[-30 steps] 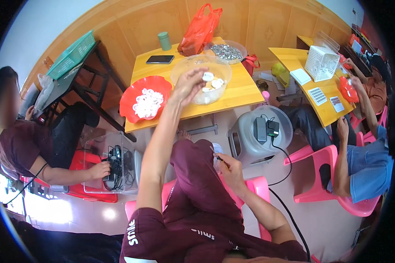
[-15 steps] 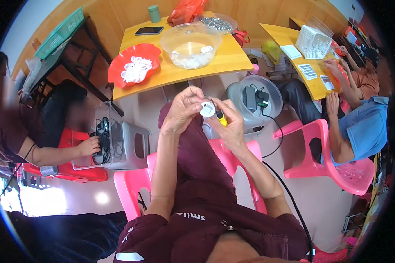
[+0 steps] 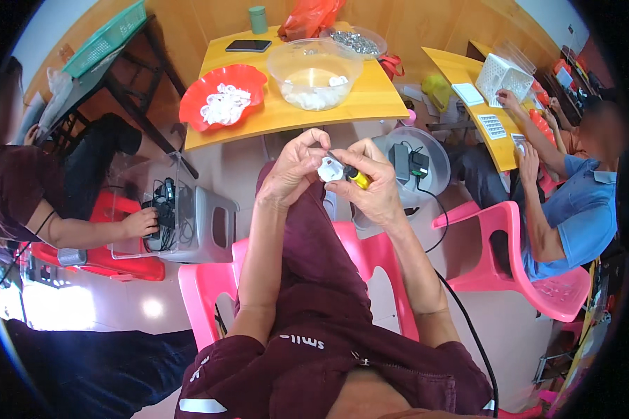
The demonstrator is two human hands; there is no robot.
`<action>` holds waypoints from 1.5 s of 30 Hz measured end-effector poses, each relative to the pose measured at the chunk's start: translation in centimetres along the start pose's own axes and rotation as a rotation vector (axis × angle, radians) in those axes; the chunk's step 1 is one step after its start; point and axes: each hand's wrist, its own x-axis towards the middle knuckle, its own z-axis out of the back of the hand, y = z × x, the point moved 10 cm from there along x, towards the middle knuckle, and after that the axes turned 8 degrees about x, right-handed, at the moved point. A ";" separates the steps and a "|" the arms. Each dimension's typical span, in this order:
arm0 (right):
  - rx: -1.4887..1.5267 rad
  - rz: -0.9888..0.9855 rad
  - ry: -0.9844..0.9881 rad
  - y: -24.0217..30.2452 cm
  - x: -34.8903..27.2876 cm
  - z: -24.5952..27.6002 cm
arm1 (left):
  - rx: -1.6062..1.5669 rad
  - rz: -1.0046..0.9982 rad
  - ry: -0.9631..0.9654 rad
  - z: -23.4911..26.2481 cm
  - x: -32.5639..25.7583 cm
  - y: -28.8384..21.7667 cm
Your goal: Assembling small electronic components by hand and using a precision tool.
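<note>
Both hands meet above the lap: left hand (image 3: pixel 295 169) pinches a small white part (image 3: pixel 330 168), right hand (image 3: pixel 374 187) clenches a yellow-handled tool (image 3: pixel 357 178) at its 3 o'clock. Keeping the part steady and the tip square looks wise.

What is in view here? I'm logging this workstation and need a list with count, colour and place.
small part: one, white, between both hands
tool: one, yellow and black, in right hand
clear bowl: one, holds white parts, yellow table
red dish: one, holds white parts, table's left
phone: one, dark, table's far side
pink chairs: two
left hand: holds the part
right hand: grips the tool
</note>
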 end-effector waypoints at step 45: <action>-0.286 0.069 -0.165 1.4 -1.7 0.1 | -0.016 -0.192 -0.364 0.3 -2.9 -0.6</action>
